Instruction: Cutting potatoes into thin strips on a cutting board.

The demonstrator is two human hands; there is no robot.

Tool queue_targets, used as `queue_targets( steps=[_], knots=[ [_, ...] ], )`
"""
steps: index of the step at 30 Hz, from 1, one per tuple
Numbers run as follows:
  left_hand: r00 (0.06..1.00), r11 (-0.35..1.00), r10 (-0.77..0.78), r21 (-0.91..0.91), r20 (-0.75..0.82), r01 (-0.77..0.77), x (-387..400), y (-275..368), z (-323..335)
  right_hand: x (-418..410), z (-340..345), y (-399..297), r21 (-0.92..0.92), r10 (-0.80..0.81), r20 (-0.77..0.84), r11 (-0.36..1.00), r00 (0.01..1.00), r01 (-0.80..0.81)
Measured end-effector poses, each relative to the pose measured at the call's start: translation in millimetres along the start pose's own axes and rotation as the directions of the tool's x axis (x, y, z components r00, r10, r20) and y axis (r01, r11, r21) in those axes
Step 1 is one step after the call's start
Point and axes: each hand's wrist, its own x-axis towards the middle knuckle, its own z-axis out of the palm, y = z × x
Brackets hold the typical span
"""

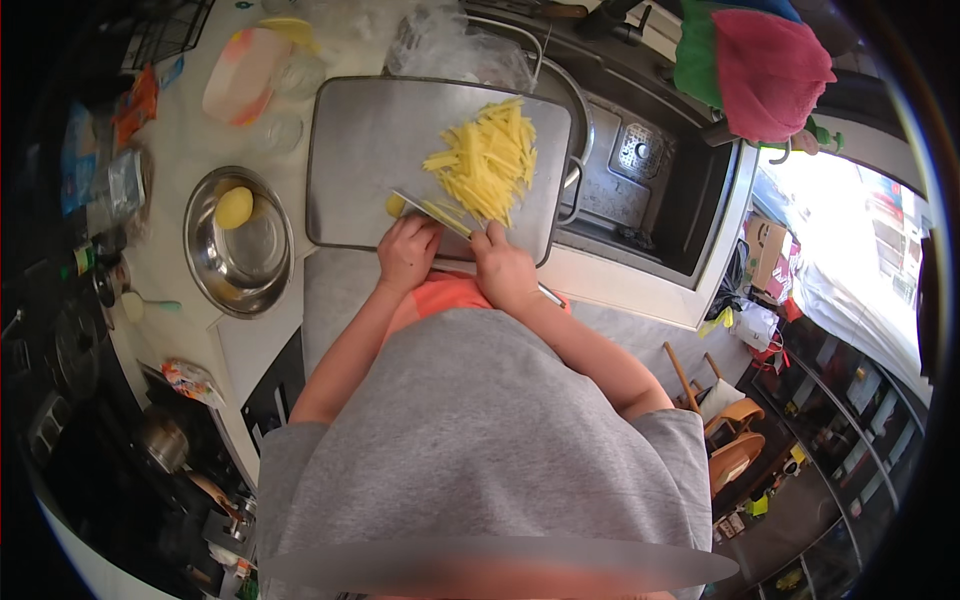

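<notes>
My right hand (504, 264) grips a kitchen knife (433, 213), whose handle end juts out below the wrist. The blade slants up to the left over the grey cutting board (360, 142). Beside the blade, my left hand (407, 251) rests its bent fingers on a piece of peeled potato (394, 205); part of the potato is hidden by the fingers and the blade. A few thin strips lie along the blade's right side. Farther right on the board is a heap of yellow potato strips (486, 157).
Left of the board, a steel bowl (259, 277) holds one peeled potato (234, 208). A sink (615, 180) adjoins the board's right side, with a metal pan rim partly beneath the board. Behind lie a plastic bag (450, 45) and a pinkish tray (246, 75). Pink cloth (769, 75) hangs upper right.
</notes>
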Motion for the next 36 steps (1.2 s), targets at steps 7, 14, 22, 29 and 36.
queue_targets(
  steps=[7, 14, 22, 29, 36],
  knots=[
    [1.0, 1.0, -0.006, 0.006, 0.023, 0.006, 2, 0, 0, 16, 14, 1, 0.034, 0.082, 0.058, 0.996, 0.995, -0.084],
    [0.999, 0.999, -0.033, -0.013, 0.003, 0.033, -2, -3, 2, 17, 5, 5, 0.116, 0.043, -0.059, 0.993, 0.997, -0.036],
    [0.999, 0.999, -0.032, -0.005, -0.039, 0.032, -1, 1, -1, 3, 1, 5, 0.092, 0.042, 0.038, 0.995, 0.998, -0.045],
    [1.0, 1.0, -0.011, -0.014, -0.013, 0.011, 2, 1, -2, 24, 17, -1, 0.095, 0.084, -0.02, 0.992, 0.996, -0.082],
    [0.998, 0.999, -0.039, 0.032, -0.05, 0.04, -2, 1, -1, 20, -3, 5, 0.221, 0.189, -0.129, 0.963, 0.974, -0.157]
  ],
)
